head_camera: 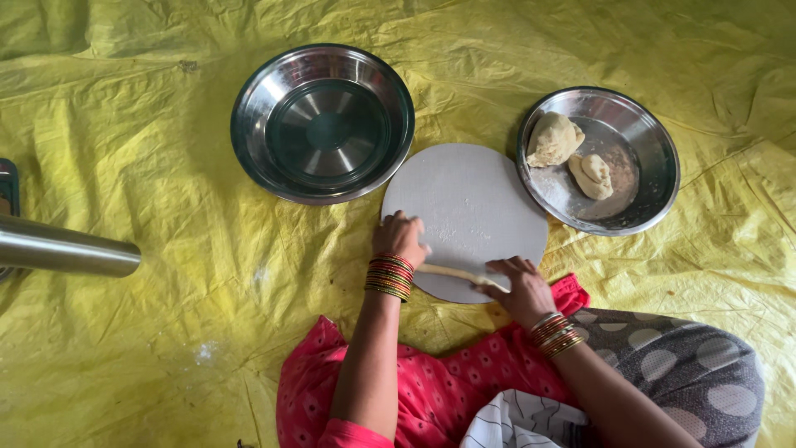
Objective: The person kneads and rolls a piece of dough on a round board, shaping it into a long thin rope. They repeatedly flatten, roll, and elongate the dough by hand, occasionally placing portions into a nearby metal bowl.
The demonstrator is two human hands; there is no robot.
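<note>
A round white rolling board (466,207) lies flat on a yellow sheet. A thin pale wooden rolling pin (454,272) rests across the board's near edge. My left hand (400,238) grips its left end and my right hand (520,289) grips its right end. Both wrists carry stacks of bangles. To the right of the board, a steel plate (647,178) holds two lumps of pale dough (554,139) and some flour.
A large empty steel bowl (322,123) sits beyond the board on the left. A steel cylinder (66,247) pokes in from the left edge. The crumpled yellow sheet (141,332) covers the floor. My knees in pink and grey cloth are at the bottom.
</note>
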